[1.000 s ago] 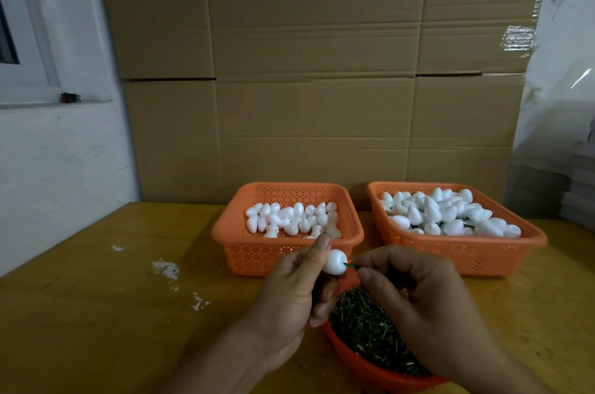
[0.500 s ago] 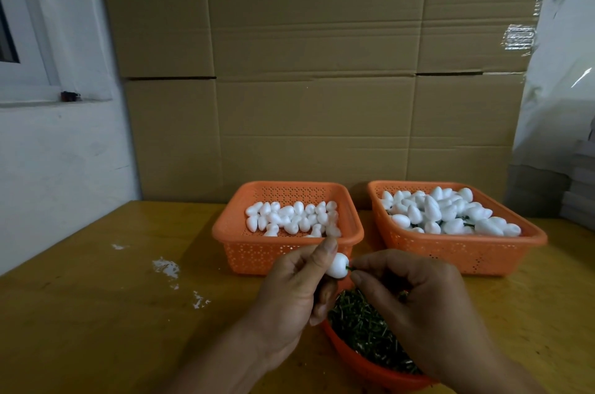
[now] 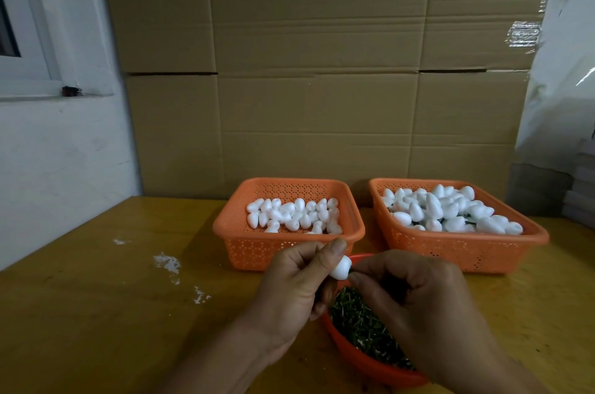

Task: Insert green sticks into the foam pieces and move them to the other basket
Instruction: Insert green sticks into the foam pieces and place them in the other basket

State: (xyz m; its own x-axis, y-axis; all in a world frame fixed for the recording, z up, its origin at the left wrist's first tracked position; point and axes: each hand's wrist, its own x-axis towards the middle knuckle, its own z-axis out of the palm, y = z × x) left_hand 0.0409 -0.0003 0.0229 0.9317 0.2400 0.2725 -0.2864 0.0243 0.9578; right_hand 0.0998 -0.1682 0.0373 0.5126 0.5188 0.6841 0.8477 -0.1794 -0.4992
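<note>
My left hand (image 3: 299,284) pinches a white foam piece (image 3: 341,268) between thumb and fingers, just above a red bowl (image 3: 370,364) full of green sticks (image 3: 360,322). My right hand (image 3: 415,306) pinches a green stick (image 3: 350,271) whose tip meets the foam piece; only a short dark bit of it shows. Behind them the left orange basket (image 3: 257,248) holds plain foam pieces. The right orange basket (image 3: 450,252) holds foam pieces with green sticks among them.
Everything stands on a yellow wooden table (image 3: 96,313) with white foam crumbs (image 3: 167,263) at the left. Stacked cardboard boxes (image 3: 322,71) form a wall behind the baskets. A white wall with a window frame is at left; plastic-wrapped goods (image 3: 563,103) at right.
The foam piece and both hands have sunk slightly toward the bowl, and my right fingers have closed in on the foam so less of the stick shows.
</note>
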